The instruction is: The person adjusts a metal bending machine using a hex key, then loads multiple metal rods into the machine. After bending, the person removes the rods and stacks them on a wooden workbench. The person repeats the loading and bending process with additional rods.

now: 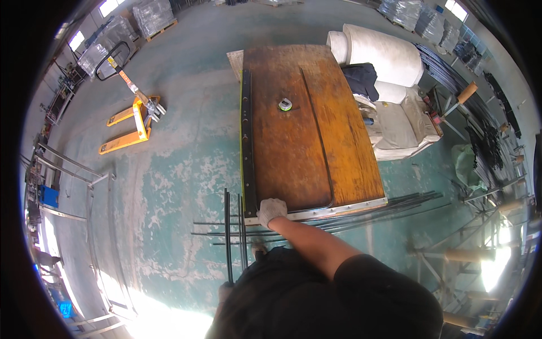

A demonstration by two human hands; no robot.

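Observation:
My right hand [272, 211], in a white knitted glove, is closed over the near left corner of a thin black bent rod [319, 133]. That rod lies on a worn brown wooden tabletop [288, 152], its long side running away from me. Low beside my body, my left hand [224, 291] is partly hidden and seems closed round the lower end of a long black rod [227, 237], which stretches forward left of the table. A black strip with holes [247, 133] borders the table's left edge. Farther up the tabletop rests a small white and green tape measure [285, 104].
More long black rods [389, 204] lie below the table's near metal edge [339, 208]. To the right are a beige padded seat [398, 121], a big white roll [384, 53] and metal racks. A yellow pallet truck [135, 121] stands on the worn green floor at left.

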